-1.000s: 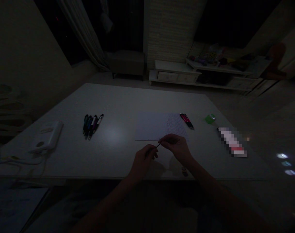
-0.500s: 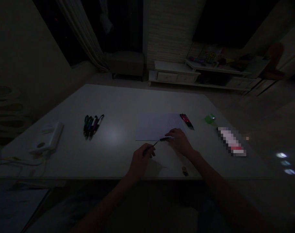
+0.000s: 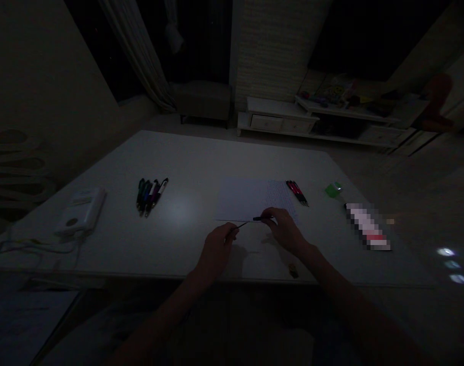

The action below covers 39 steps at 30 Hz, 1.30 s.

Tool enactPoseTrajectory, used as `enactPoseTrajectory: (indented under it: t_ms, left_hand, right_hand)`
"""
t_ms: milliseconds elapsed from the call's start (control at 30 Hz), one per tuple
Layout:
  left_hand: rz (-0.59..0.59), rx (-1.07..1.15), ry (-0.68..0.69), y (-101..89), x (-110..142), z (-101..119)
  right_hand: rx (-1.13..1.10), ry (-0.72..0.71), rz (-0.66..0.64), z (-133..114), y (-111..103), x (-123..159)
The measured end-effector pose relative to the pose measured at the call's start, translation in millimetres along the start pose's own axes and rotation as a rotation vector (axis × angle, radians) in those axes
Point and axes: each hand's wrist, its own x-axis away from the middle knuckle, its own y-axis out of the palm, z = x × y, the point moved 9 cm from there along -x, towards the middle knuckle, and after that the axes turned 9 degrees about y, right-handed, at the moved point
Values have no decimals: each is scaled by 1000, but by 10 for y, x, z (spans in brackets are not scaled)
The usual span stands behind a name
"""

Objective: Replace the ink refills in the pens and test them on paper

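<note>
My left hand (image 3: 217,248) is closed in a pinch on a thin dark pen-like stick (image 3: 241,225), its tip pointing right. My right hand (image 3: 283,229) pinches a short dark tube (image 3: 257,218), perhaps a pen cap or barrel part; dim light hides its exact kind. A small gap separates the tip from the tube. Both are at the near edge of a white sheet of paper (image 3: 241,198), whose right part carries rows of writing. Just beyond my right hand lie several red and black pens (image 3: 297,192).
Several pens (image 3: 151,197) lie in a bunch on the left of the white table (image 3: 193,157). Farther left is a white box with cables (image 3: 82,209). A green object (image 3: 333,189) and a pixelated flat item (image 3: 368,226) are at right; a small brownish piece (image 3: 293,270) lies near the front edge.
My left hand has drawn slightly left with the stick, so the gap to the tube is wider. My right hand has shifted a little, and the whole view has swung slightly.
</note>
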Motion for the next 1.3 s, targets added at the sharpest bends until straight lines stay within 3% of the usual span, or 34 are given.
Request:
enactPoseTrajectory:
  t_ms: [300, 633, 1000, 1167, 1300]
  left_hand:
    - [-35, -42, 36, 116, 6, -19]
    - [-52, -54, 38, 139, -4, 14]
    - [-112, -265, 126, 242, -23, 115]
    - [-146, -373, 159, 287, -31, 152]
    - [-172, -461, 285, 312, -3, 234]
  right_hand:
    - [-34, -135, 29, -278, -110, 153]
    - [-13, -126, 63, -244, -162, 174]
    - [-66, -258, -63, -438, 38, 239]
    - [-130, -250, -96, -489, 66, 278]
    - [-199, -163, -107, -444, 28, 264]
